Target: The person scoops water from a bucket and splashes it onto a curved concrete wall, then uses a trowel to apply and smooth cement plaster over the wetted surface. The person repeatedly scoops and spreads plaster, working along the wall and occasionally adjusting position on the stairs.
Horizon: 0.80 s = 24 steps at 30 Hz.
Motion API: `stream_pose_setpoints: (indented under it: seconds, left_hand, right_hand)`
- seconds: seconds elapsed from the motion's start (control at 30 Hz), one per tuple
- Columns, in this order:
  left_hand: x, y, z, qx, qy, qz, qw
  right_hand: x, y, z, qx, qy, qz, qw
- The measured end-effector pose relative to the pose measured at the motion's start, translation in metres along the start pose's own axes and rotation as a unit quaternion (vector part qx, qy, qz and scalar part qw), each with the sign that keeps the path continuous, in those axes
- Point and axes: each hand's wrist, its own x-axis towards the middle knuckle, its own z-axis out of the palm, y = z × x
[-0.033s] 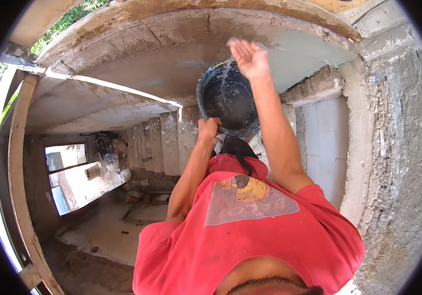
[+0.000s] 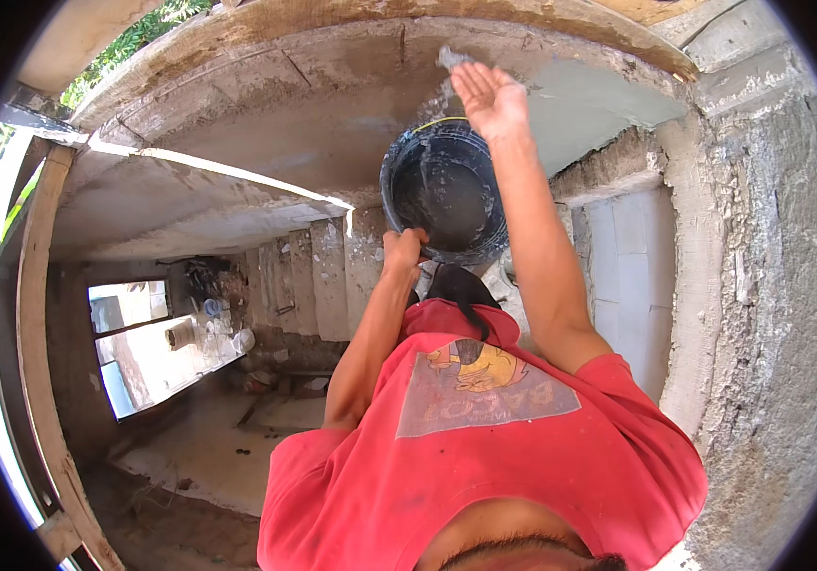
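A black bucket [image 2: 397,195] with a thin yellow handle [image 2: 439,123] is in front of me, with greyish water [image 2: 447,205] in it. My left hand [image 2: 404,249] is closed on the bucket's near left rim. Above the far right rim, my right hand [image 2: 491,100] is stretched out, palm up and fingers extended, holding nothing. A splash of water [image 2: 450,59] is in the air just beyond its fingertips, against the concrete wall [image 2: 332,109]. Part of that wall looks dark and wet, and a smoother grey patch [image 2: 585,105] lies to the right.
Concrete steps [image 2: 328,276] descend to the left, toward a lower floor [image 2: 228,438] and a bright window opening [image 2: 132,333]. A wooden post [image 2: 37,324] stands at far left. On the right are a rough plastered wall [image 2: 780,285] and a pale block-lined recess [image 2: 623,276].
My right hand has moved slightly up and to the right. The water has left the fingertips and spread toward the wall. My left hand stays on the rim.
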Motion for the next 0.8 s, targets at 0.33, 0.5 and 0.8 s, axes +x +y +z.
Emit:
stream_pose_setpoints:
  seconds: [0.33,0.5,0.8]
  left_hand:
    - [0.020,-0.015,-0.001,0.000,0.023,-0.013,1.000]
    - [0.017,-0.019,-0.002,0.000,0.032,-0.011,0.999]
    - [0.010,-0.026,-0.001,0.024,0.033,0.002,0.999]
  right_hand:
    - [-0.058,0.118,-0.138,-0.195,0.395,0.193,0.877]
    - [-0.062,0.140,-0.173,-0.155,0.449,0.253,0.843]
    - [0.007,-0.024,-0.029,-0.003,0.085,-0.058,0.995]
